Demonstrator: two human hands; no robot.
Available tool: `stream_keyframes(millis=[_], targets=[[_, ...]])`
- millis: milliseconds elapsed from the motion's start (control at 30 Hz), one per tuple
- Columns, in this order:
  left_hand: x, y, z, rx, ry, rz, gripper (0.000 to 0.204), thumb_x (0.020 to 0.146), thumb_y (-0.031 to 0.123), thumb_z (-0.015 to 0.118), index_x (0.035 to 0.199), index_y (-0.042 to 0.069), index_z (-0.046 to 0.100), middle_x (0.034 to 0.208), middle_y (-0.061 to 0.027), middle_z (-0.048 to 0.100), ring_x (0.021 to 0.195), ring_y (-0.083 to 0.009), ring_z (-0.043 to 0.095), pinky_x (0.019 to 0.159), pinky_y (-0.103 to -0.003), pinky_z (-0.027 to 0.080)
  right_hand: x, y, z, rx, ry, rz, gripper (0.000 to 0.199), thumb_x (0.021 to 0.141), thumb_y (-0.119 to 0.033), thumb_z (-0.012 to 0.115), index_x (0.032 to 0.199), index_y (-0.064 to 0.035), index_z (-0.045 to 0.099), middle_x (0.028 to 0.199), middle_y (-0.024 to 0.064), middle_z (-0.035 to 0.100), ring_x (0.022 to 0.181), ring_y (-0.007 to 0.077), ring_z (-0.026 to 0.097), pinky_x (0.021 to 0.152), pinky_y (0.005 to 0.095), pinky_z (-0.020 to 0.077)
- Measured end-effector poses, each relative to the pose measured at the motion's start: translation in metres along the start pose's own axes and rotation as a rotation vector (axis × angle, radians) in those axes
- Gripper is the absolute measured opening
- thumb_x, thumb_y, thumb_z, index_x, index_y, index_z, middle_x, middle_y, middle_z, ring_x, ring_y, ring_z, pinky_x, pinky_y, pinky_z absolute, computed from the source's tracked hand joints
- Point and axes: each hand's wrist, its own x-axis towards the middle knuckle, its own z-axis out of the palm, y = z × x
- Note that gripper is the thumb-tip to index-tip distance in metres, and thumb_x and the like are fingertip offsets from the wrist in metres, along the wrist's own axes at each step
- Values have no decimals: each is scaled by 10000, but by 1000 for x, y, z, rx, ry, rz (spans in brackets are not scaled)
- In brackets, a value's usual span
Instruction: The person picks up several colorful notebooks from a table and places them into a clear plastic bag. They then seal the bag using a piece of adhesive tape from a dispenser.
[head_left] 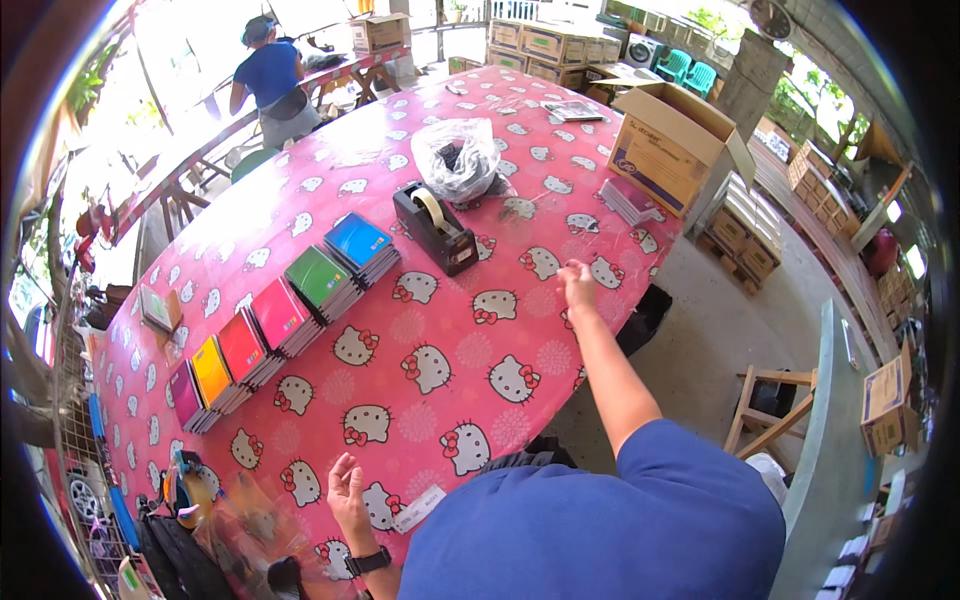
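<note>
My right hand is stretched over the right side of the table, its fingers loosely bent and nothing visible in them. It is nearest to a clear-wrapped pack of notebooks beside the open cardboard box. My left hand hovers low over the near edge, fingers apart and holding nothing, next to a white paper slip. Stacks of notebooks stand in a slanting row: purple, yellow, red, pink, green and blue. A black tape dispenser is past their far end.
A clear plastic bag with dark contents lies on the pink patterned tablecloth. A small stack sits at the left. Near the lower left are a black bag and crumpled clear plastic. A co-worker stands at another table.
</note>
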Motion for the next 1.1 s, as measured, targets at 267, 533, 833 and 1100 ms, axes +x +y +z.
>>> stream_keyframes(millis=[267, 533, 833, 1100], targets=[[-21, 14, -50, 179, 286, 36, 156, 852, 90, 615, 961, -14, 654, 863, -51, 658, 776, -89, 587, 712, -225, 466, -189, 5, 94, -118, -841, -280, 101, 808, -59, 580, 889, -6, 611, 709, 7, 584, 626, 65, 515, 575, 222, 422], [20, 28, -164, 648, 909, 338, 103, 805, 125, 646, 816, 22, 650, 731, -115, 637, 622, -217, 608, 578, -316, 460, -244, 32, 101, -291, -1121, -451, 67, 830, -65, 587, 850, -9, 619, 657, -4, 552, 577, 51, 476, 521, 211, 392], [18, -11, -206, 729, 733, 39, 227, 653, 207, 760, 789, 58, 655, 790, -95, 607, 765, -270, 594, 696, -368, 480, -242, 28, 102, -376, -1128, -441, 70, 819, -64, 587, 829, 1, 613, 685, 9, 577, 612, 61, 500, 556, 215, 410], [18, -15, -211, 870, 767, 106, 146, 735, 196, 703, 752, 70, 631, 784, -96, 597, 799, -260, 584, 708, -388, 465, -247, 21, 111, -412, -1130, -388, 74, 821, -71, 593, 824, 1, 610, 679, 14, 578, 620, 63, 510, 565, 219, 420]])
